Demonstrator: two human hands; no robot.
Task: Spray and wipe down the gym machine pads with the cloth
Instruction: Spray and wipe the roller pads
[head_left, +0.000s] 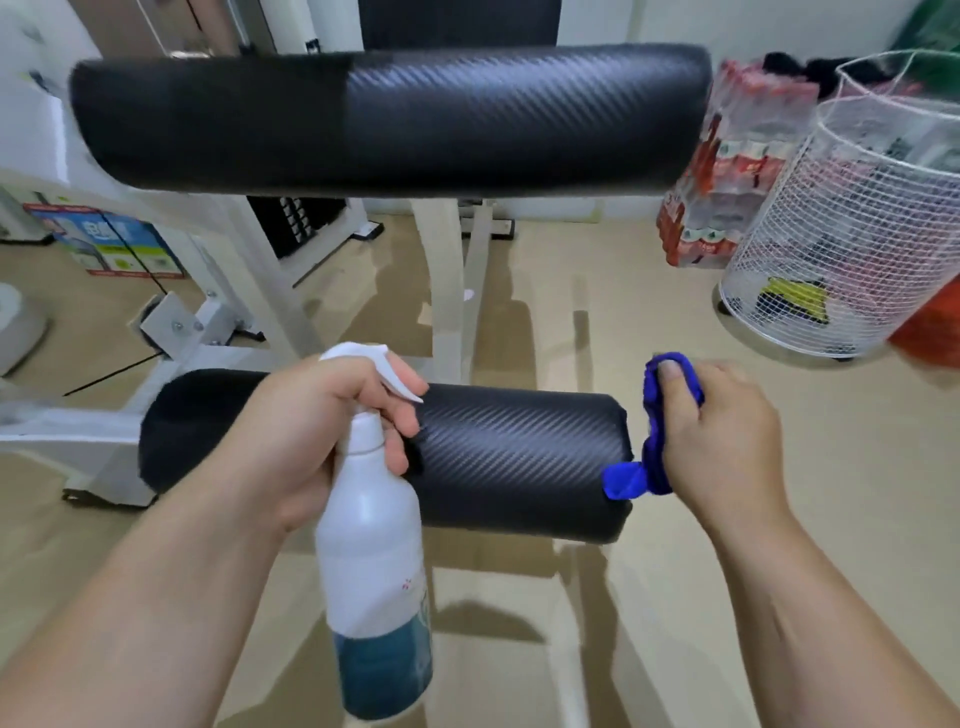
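I stand over a glossy beige floor (649, 291) that mirrors the machine's white frame (444, 270). Two black roller pads with a woven, carbon-like texture cross my view: the upper pad (389, 119) is high and wide, and the lower pad (519, 457) is just below my hands. My left hand (322, 431) is wrapped round the neck of the white spray bottle (371, 545), fingers curled at the trigger, and the bottle hangs in front of the lower pad's left half. My right hand (727, 441) clutches the bunched blue cloth (657, 447), thumb pressed on top, just beside the lower pad's right end; one corner of the cloth touches it. To the right are a white wire basket (841, 249) and a shrink-wrapped pack of bottles (722, 171). A printed box (109, 244) sits far left. The basket's contents are a blur, the box's print is unreadable, and my left hand hides part of the lower pad.
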